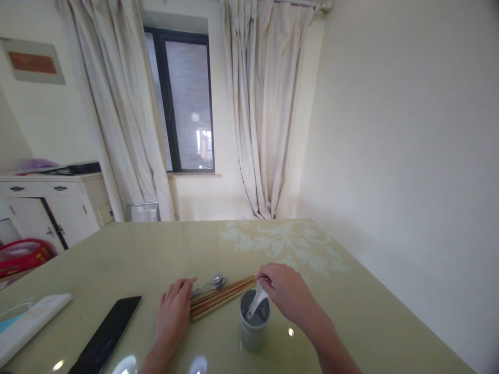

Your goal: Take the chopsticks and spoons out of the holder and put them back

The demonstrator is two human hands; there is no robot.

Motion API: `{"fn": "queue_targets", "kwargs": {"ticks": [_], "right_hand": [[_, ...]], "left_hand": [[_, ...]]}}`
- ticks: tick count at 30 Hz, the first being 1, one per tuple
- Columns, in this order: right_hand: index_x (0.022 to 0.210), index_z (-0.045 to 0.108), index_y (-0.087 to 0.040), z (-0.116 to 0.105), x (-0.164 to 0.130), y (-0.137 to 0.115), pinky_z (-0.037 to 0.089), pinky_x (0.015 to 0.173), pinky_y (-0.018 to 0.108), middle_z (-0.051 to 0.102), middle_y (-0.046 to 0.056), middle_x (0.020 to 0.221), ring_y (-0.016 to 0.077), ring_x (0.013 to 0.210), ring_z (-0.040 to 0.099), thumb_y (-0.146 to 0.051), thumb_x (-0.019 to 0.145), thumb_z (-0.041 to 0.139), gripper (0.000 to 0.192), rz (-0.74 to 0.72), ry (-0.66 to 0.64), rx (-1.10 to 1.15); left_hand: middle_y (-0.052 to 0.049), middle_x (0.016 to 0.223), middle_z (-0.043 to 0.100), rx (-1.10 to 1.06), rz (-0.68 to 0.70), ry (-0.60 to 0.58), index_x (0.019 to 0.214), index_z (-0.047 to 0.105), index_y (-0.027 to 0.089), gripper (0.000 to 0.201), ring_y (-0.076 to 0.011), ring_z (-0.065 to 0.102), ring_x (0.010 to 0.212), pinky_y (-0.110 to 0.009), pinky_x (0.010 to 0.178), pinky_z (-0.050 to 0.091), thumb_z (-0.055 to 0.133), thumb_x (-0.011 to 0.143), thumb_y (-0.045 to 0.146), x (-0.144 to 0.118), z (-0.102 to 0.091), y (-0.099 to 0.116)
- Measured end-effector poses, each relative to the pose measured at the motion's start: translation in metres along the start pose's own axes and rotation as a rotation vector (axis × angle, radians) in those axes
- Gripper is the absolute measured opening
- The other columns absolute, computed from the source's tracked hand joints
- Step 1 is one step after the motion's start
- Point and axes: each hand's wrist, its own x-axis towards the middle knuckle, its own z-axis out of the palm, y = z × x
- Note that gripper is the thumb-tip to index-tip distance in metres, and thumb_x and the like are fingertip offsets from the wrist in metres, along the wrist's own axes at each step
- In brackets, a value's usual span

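My right hand (286, 291) is closed on a white soup spoon (258, 300), above a grey cylindrical utensil holder (254, 330). The spoon's handle, with a hole near its end, points down into the holder's mouth, while my fingers cover its upper part. Small holes show inside the holder. To the left, my left hand (174, 311) lies on the table with its fingers stretched out, holding nothing I can see. It is beside the ends of several wooden chopsticks (222, 298) and a few metal spoons (210, 284), lying side by side.
The glossy table (156, 254) has a pale floral pattern at its far right. A black phone-like slab (109, 332) and a white flat object (35, 324) lie on the left. Beyond stand a white cabinet (74, 208), a red basket (25, 255) and curtains (265, 104).
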Motion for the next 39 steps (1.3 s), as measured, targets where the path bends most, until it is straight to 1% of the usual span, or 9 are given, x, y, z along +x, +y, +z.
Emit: {"fn": "queue_targets", "kwargs": {"ticks": [4,6,9,14,20,26,29,34,39], "right_hand": [[0.099,0.079,-0.023,-0.013,-0.005,-0.003,0.048,0.082,0.031,0.080,0.006,0.099,0.0224,0.090,0.072,-0.018,0.099,0.058,0.022,-0.019,0.202,0.124],[0.100,0.078,-0.023,-0.007,-0.004,-0.011,0.049,0.080,0.030,0.079,0.005,0.099,0.0213,0.086,0.071,-0.018,0.098,0.058,0.020,-0.032,0.274,0.206],[0.098,0.077,-0.023,0.013,0.001,-0.029,0.050,0.076,0.028,0.079,0.004,0.095,0.0186,0.080,0.070,-0.015,0.096,0.061,0.018,-0.060,0.284,0.314],[0.095,0.078,-0.021,0.044,0.011,-0.043,0.049,0.075,0.025,0.079,0.004,0.093,0.0170,0.079,0.072,-0.013,0.095,0.066,0.015,-0.056,0.196,0.367],[0.114,0.076,-0.021,0.050,0.016,-0.031,0.054,0.079,0.026,0.082,0.006,0.109,0.0185,0.082,0.077,-0.029,0.101,0.066,0.019,-0.038,0.197,0.465],[0.109,0.076,-0.021,0.052,0.015,-0.030,0.054,0.076,0.025,0.081,0.005,0.106,0.0180,0.082,0.077,-0.030,0.098,0.070,0.015,-0.038,0.170,0.416],[0.107,0.076,-0.021,0.052,0.014,-0.030,0.054,0.077,0.025,0.081,0.005,0.103,0.0180,0.082,0.077,-0.028,0.096,0.072,0.014,-0.047,0.170,0.409],[0.107,0.076,-0.022,0.051,0.013,-0.031,0.053,0.076,0.025,0.080,0.004,0.102,0.0180,0.083,0.076,-0.028,0.097,0.071,0.013,-0.061,0.173,0.391],[0.106,0.076,-0.022,0.051,0.013,-0.034,0.053,0.077,0.024,0.080,0.004,0.101,0.0174,0.084,0.075,-0.028,0.097,0.071,0.012,-0.075,0.171,0.389]], "left_hand": [[-0.013,0.123,0.078,-0.176,0.163,0.323,0.128,0.072,0.021,0.040,-0.0269,0.069,0.115,-0.041,0.101,0.051,0.038,0.109,0.033,-0.008,-0.001,0.022],[-0.013,0.128,0.077,-0.221,0.304,0.393,0.135,0.068,0.021,0.039,-0.0263,0.070,0.118,-0.040,0.103,0.052,0.041,0.109,0.034,-0.018,-0.001,0.037],[-0.012,0.134,0.077,-0.233,0.466,0.357,0.140,0.068,0.026,0.038,-0.0251,0.072,0.120,-0.039,0.105,0.052,0.046,0.109,0.031,-0.033,0.000,0.053],[-0.009,0.119,0.082,-0.257,0.516,0.298,0.132,0.075,0.029,0.040,-0.0232,0.074,0.110,-0.036,0.100,0.055,0.041,0.110,0.025,-0.037,0.003,0.049],[-0.007,0.116,0.082,-0.211,0.440,0.256,0.130,0.075,0.028,0.043,-0.0228,0.072,0.106,-0.035,0.098,0.056,0.042,0.104,0.017,-0.018,0.002,0.019],[-0.011,0.103,0.080,-0.162,-0.002,0.155,0.112,0.073,0.018,0.040,-0.0282,0.070,0.099,-0.041,0.094,0.057,0.035,0.105,0.025,0.002,0.014,-0.015],[-0.015,0.102,0.080,-0.118,-0.143,0.116,0.110,0.069,0.015,0.041,-0.0298,0.070,0.096,-0.042,0.091,0.056,0.031,0.106,0.027,0.006,0.023,-0.024],[-0.014,0.104,0.079,-0.090,-0.128,0.087,0.106,0.067,0.018,0.031,-0.0277,0.073,0.100,-0.040,0.096,0.054,0.037,0.104,0.026,0.008,0.030,-0.028],[-0.012,0.103,0.078,-0.055,-0.114,0.022,0.103,0.070,0.018,0.035,-0.0277,0.071,0.101,-0.038,0.097,0.053,0.037,0.105,0.026,0.009,0.026,-0.023]]}}
